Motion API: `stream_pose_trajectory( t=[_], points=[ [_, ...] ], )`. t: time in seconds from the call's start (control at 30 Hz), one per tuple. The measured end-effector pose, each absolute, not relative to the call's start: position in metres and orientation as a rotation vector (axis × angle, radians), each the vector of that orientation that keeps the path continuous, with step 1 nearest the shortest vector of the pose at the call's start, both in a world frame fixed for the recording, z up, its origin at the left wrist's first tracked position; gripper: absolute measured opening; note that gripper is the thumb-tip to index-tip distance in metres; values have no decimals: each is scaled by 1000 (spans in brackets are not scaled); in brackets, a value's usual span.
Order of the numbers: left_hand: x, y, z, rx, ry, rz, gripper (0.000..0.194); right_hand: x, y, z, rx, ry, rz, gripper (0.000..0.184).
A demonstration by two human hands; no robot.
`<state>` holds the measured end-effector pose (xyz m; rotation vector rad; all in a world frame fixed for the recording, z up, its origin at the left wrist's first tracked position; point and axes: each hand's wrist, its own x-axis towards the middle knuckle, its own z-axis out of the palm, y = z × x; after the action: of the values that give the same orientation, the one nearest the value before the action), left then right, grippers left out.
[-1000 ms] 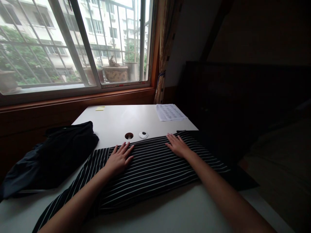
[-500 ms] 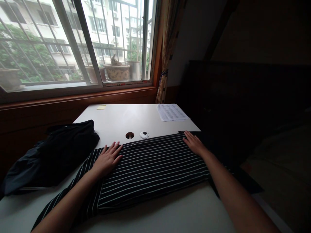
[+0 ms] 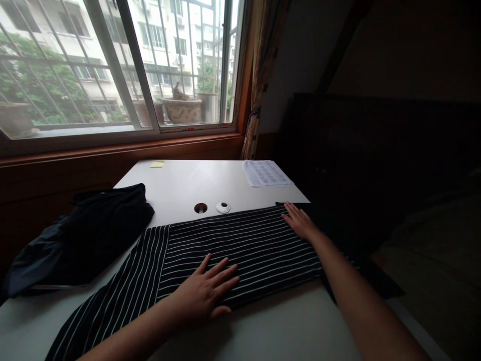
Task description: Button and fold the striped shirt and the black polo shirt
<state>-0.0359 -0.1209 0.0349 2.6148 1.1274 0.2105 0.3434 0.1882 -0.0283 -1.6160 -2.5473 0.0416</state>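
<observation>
a home, by its curtain (image 3: 257, 75), flowerpots (image 3: 183, 111), clothes (image 3: 248, 235).

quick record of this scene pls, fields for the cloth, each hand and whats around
striped cloth: black with white stripes, spread across the white table
left hand: fingers spread, over the cloth's near edge
right hand: fingers spread, at the cloth's far edge, toward the right
left side: dark clothing in a heap
far end of table: yellow note left, printed papers right
</observation>
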Motion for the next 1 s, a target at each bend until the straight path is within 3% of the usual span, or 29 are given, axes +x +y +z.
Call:
stream_pose_trajectory(
  t=[0.57,0.7,1.0],
  points=[
    [-50,-132,31,2596,1195,166,71,311,160,-9,-1701,-2459,-163,68],
    [-63,-106,34,2611,1435,221,66,267,127,-4,-1462,-2533,-163,67],
    [-109,-49,0,2420,1969,222,65,146,69,-6,-873,-2854,180,71]
  ],
)
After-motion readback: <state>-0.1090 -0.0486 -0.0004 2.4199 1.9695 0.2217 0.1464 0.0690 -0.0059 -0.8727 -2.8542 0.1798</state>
